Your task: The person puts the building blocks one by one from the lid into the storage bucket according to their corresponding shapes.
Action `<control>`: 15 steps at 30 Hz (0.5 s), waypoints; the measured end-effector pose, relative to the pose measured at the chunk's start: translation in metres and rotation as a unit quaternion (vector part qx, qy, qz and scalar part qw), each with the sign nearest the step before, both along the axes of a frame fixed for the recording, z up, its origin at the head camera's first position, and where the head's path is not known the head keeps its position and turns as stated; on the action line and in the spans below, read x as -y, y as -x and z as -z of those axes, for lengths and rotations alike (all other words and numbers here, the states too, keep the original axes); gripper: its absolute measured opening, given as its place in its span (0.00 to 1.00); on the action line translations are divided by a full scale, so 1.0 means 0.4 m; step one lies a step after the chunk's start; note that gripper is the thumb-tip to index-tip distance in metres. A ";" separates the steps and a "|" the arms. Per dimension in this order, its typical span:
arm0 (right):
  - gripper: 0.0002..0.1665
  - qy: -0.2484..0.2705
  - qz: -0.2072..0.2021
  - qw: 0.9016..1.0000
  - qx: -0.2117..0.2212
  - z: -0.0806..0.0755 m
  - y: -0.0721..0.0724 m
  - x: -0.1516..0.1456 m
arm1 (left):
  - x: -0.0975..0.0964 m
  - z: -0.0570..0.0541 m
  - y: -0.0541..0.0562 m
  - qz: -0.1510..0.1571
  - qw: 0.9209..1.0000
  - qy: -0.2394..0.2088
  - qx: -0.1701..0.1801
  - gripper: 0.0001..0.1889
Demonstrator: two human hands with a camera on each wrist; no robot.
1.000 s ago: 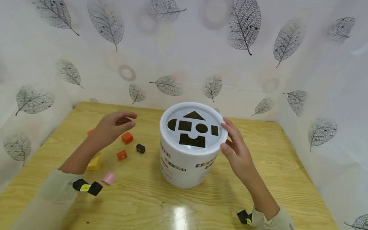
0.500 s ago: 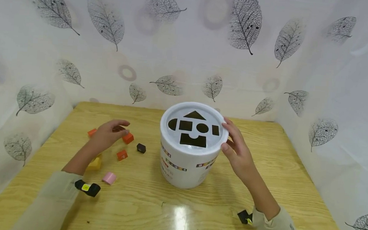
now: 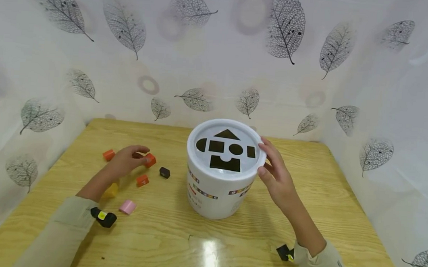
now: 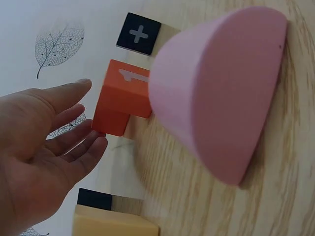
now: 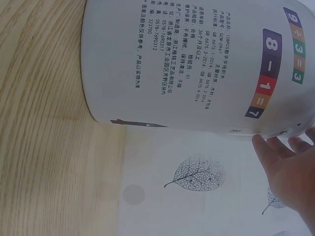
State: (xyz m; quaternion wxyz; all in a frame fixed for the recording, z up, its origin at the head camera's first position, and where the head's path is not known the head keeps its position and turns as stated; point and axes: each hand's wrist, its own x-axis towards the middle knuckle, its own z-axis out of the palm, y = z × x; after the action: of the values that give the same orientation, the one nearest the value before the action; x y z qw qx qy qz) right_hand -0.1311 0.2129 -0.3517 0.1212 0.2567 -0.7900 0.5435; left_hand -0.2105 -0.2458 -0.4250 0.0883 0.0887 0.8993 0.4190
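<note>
Standing upright, axis vertical: white bucket [image 3: 212, 196] against loose-fingered right hand [image 3: 277, 180]; left hand [image 3: 126, 162] unclenched at orange block [image 3: 151, 161].

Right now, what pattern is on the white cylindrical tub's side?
Colourful equation strips, dark text; clearest in right wrist view.

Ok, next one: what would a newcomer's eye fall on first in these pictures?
Probably the big white tub standing near the middle of the wooden table, with dark shapes on its lid and the right hand touching it. In the left wrist view, the pink block looms large right of centre, likely noticed next. The left hand also stands out, close to an orange block left of the tub.
</note>
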 end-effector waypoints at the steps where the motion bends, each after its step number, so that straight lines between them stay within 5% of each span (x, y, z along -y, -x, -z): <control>1: 0.31 0.001 0.000 1.000 0.001 0.000 0.000 0.000 | -0.001 0.003 0.000 0.002 1.000 0.001 0.000 0.29; 15: 0.32 0.004 -0.001 1.000 -0.002 0.000 -0.001 0.000 | -0.010 0.018 0.013 0.016 0.999 0.027 0.009 0.29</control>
State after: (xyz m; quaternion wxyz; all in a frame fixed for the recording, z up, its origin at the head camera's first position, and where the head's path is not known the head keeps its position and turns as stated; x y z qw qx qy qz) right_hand -0.1307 0.2131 -0.3517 0.1231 0.2578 -0.7875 0.5462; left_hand -0.2157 -0.2417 -0.4321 0.1055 0.0968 0.9079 0.3940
